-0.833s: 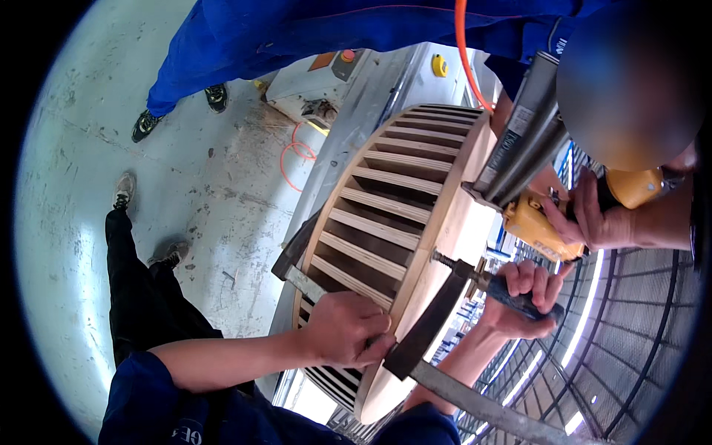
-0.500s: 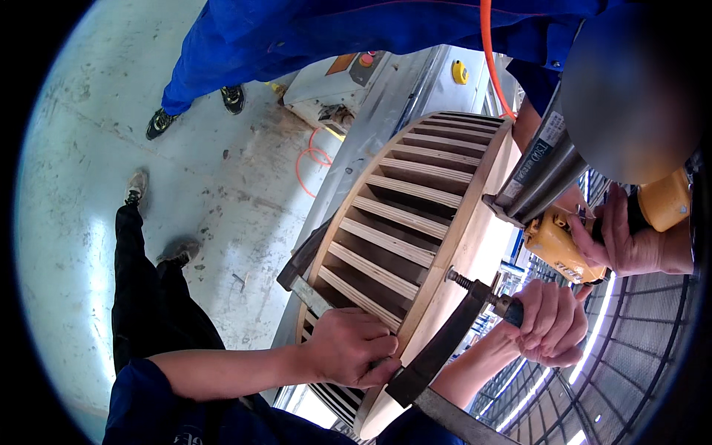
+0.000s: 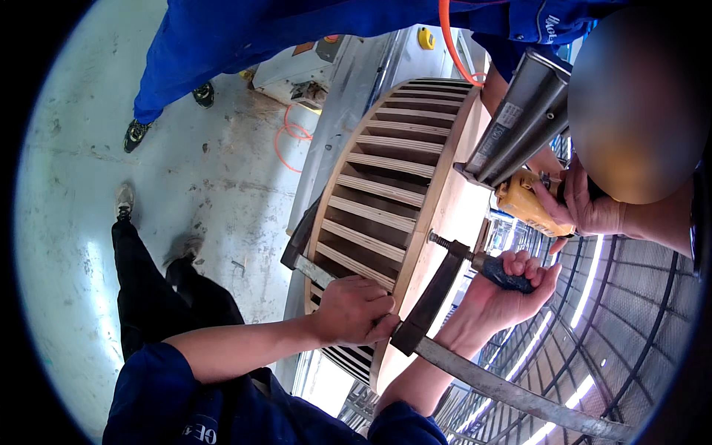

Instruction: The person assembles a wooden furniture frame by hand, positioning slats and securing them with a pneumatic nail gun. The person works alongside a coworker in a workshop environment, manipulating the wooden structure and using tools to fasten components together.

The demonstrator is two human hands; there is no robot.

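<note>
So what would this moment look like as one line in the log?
left hand: gripping clamp bar | right hand: gripping clamp handle | slatted wooden frame: between clamp arms | co-worker's hand: on yellow tool

White lettering point(image 3: 550, 28) on workwear point(image 3: 525, 22), label point(image 3: 510, 115) on tool point(image 3: 528, 202)

Room ran along the left edge of the desk point(image 3: 323, 157), beside the slatted frame point(image 3: 380, 167), down to the clamp point(image 3: 434, 298); a yellow-and-grey tool point(image 3: 512, 133) obstructed its upper right.
</note>
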